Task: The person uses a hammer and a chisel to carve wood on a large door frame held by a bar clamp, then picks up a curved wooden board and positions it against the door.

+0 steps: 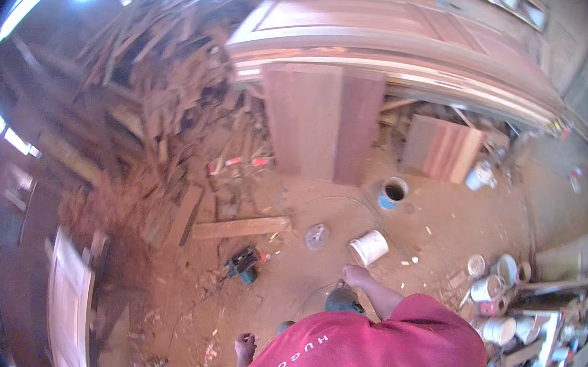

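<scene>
My right hand (358, 276) hangs in front of my body, its fingers curled in. Whether it holds anything small is too blurred to tell. Just beyond it on the floor, a white bucket (369, 248) lies tipped, apart from the hand. Low at my left side is my left hand (245, 345), with loosely bent fingers and nothing visible in them. The nearest large object to that hand is a dark power tool with a green part (244, 263) on the floor. A round clear lid-like piece (316, 237) lies left of the bucket.
Wooden panel doors (369, 29) lie stacked ahead, with brown boards (319, 125) leaning below. A blue-based tin (394, 193) holds something dark. Scrap wood (165, 103) heaps up at left, near a plank (242, 227). Several containers (489, 288) crowd the right, beside a pale frame (542, 364).
</scene>
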### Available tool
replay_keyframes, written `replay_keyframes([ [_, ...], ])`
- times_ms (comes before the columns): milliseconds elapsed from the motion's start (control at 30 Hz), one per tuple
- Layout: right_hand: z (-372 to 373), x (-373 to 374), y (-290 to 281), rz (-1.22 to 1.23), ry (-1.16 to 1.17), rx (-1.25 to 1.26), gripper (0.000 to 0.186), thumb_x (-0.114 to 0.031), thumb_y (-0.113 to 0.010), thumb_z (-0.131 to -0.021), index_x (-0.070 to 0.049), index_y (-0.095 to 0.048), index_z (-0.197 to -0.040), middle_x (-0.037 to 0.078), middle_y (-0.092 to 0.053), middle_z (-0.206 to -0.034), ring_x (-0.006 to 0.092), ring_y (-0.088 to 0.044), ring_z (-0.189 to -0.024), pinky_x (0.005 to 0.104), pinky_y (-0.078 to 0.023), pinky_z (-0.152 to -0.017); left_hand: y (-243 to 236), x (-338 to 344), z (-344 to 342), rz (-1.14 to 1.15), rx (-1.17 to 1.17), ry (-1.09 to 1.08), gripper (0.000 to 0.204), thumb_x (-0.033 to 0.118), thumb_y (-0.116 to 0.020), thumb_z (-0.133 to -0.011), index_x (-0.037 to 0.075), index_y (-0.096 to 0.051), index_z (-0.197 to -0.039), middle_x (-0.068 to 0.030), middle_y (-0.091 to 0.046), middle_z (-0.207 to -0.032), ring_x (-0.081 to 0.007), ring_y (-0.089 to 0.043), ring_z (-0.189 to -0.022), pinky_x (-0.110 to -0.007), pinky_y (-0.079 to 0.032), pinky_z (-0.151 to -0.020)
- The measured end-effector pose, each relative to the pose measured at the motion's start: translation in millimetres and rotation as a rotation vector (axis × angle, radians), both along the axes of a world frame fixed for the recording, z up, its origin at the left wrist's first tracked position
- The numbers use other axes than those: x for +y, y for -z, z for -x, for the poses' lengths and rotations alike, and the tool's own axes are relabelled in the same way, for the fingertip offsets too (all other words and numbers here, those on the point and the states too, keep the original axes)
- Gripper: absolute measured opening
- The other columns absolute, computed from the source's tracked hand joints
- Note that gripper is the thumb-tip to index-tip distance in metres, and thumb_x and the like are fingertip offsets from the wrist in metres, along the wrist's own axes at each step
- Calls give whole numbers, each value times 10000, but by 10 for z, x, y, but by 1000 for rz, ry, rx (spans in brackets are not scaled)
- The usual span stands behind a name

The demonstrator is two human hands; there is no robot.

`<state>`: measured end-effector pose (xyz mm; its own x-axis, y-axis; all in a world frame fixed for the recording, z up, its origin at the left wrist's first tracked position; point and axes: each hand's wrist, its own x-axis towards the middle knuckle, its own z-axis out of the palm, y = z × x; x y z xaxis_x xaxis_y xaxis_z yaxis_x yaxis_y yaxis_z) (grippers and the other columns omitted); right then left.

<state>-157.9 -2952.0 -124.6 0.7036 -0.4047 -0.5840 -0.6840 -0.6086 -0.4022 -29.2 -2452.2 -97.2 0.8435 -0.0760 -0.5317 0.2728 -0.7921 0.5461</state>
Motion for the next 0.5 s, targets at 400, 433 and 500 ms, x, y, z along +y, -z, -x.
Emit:
replay_keyframes([
  [400,-946,2917,-349,62,-427,-216,502,-496,-473,-935,-60,-718,-967,248,-686,-979,419,-659,-951,525,-510,-859,465,2694,1863,-33,-77,-345,371,343,-676,-842,15,-709,-1011,-169,-711,-789,-261,-700,-707,-409,-545,-658],
  [433,-955,3218,-411,93,-508,-237,512,-504,-470,-933,-57,-719,-956,246,-685,-971,427,-656,-948,528,-508,-855,494,2973,2098,-59,-51,-395,381,355,-663,-844,10,-710,-1001,-184,-705,-787,-271,-699,-717,-418,-538,-661],
  [500,-1059,3702,-537,55,-628,-232,504,-500,-479,-932,-56,-717,-936,232,-688,-954,424,-657,-931,516,-510,-835,582,3458,2408,-81,40,-633,369,334,-648,-864,1,-711,-1009,-207,-712,-877,-309,-695,-812,-419,-531,-735],
])
